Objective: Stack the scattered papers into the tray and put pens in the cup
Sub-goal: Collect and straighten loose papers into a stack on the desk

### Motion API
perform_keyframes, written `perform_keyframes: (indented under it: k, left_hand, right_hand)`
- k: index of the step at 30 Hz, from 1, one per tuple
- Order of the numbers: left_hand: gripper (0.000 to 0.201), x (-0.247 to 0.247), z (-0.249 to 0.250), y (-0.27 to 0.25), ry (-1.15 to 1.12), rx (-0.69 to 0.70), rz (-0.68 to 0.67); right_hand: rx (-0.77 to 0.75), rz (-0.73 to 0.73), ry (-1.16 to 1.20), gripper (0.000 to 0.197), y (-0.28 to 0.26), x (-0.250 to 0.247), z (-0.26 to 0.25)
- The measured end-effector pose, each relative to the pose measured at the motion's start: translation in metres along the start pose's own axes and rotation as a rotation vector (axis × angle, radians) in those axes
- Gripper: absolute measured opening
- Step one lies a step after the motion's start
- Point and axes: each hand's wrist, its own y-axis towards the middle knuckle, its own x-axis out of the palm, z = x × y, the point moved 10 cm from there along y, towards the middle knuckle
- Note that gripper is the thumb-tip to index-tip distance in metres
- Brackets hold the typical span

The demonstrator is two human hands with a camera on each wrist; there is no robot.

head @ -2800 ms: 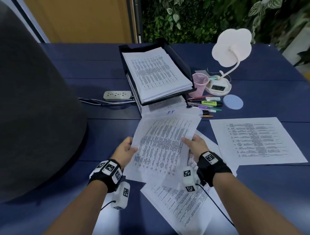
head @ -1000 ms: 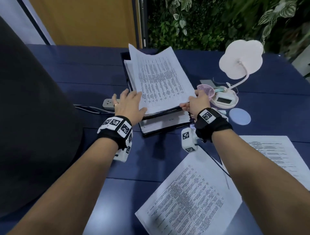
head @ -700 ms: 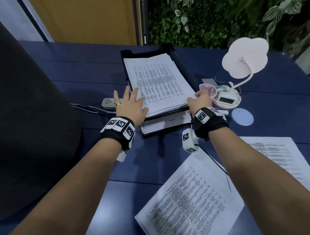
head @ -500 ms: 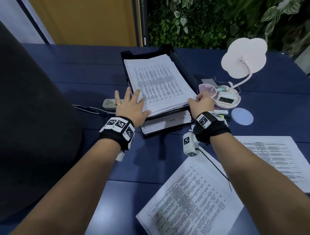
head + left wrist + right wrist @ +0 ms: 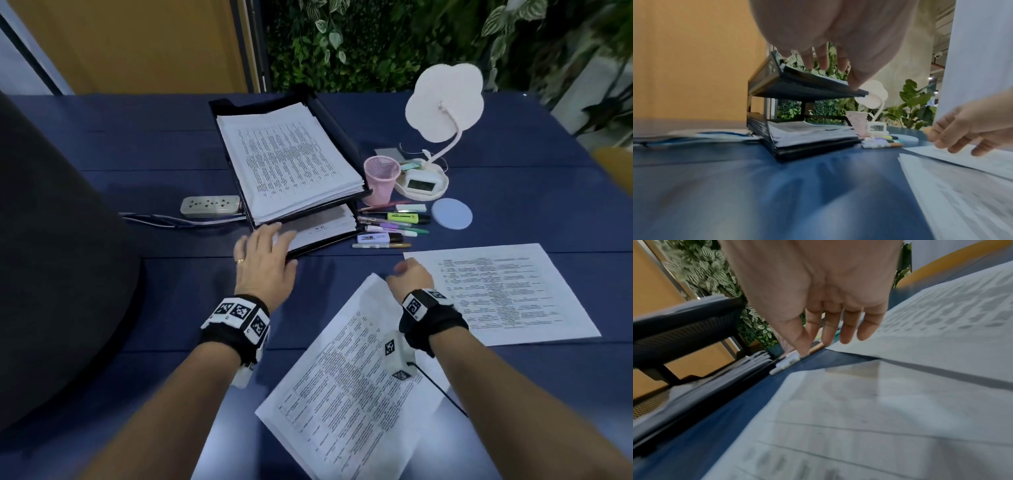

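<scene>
Left hand [image 5: 265, 263] is over the counter [image 5: 164, 294] at the near left corner of the black two-tier tray [image 5: 342, 137] – fingers straight and spread, tips at the front edge of the lower tier, holding nothing. In the left wrist view the fingers [image 5: 823, 60] sit above the upper tier's front edge; contact cannot be told.

Right hand [image 5: 409, 277] hovers low at the near left corner of the far sheet [image 5: 496, 291], fingers loosely extended and pointing down, nothing gripped. Right wrist view shows the fingertips [image 5: 846, 337] just over the sheet's edge, thumb down near the counter; whether they touch the paper cannot be told.

Upper tier holds a thick stack of printed papers [image 5: 291, 164], squared up, tilted with the tier. Lower tier holds a second, thinner stack [image 5: 322, 226].

Two sheets are out on the counter: the far sheet on the right, lying flat, and a near sheet [image 5: 342, 394] angled diagonally under the right forearm – their corners are near each other by the right hand.

Pink mesh cup [image 5: 381, 178] stands upright just right of the tray, no pens seen inside it. Pens and highlighters [image 5: 394, 228] lie in a loose row on the counter, between the tray's right side and a pale blue disc [image 5: 451, 214].

White flower-shaped lamp [image 5: 443, 102] with a small clock in its base stands behind the cup. Power strip [image 5: 209, 206] lies left of the tray.
</scene>
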Motion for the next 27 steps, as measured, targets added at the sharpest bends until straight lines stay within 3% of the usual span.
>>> perform_keyframes:
  k: [1, 4, 7, 12, 15, 21, 27]
  left_hand:
    - [0.045, 0.007, 0.008, -0.006, -0.019, 0.003, -0.033]
    - [0.047, 0.051, 0.024, -0.026, -0.053, -0.055, -0.308]
    - [0.055, 0.090, 0.030, -0.046, -0.124, -0.171, -0.514]
    - [0.084, 0.130, 0.045, -0.075, -0.103, -0.341, -0.762]
    - [0.097, 0.139, 0.059, -0.086, 0.013, -0.365, -0.818]
    - [0.086, 0.139, 0.065, -0.092, 0.134, -0.472, -0.834]
    - [0.084, 0.141, 0.062, -0.095, 0.113, -0.515, -0.838]
  right_hand:
    - [0.019, 0.000, -0.053, 0.022, -0.001, 0.000, 0.012]
    - [0.087, 0.000, -0.193, 0.025, -0.003, -0.008, 0.043]
    - [0.101, -0.025, -0.224, 0.040, -0.001, -0.014, 0.065]
    - [0.097, -0.043, -0.260, 0.051, 0.003, -0.022, 0.089]
    - [0.068, -0.084, -0.327, 0.059, 0.003, -0.019, 0.094]
    - [0.078, -0.163, -0.490, 0.069, 0.003, -0.017, 0.091]
    - [0.002, -0.115, -0.391, 0.066, 0.000, -0.022, 0.088]
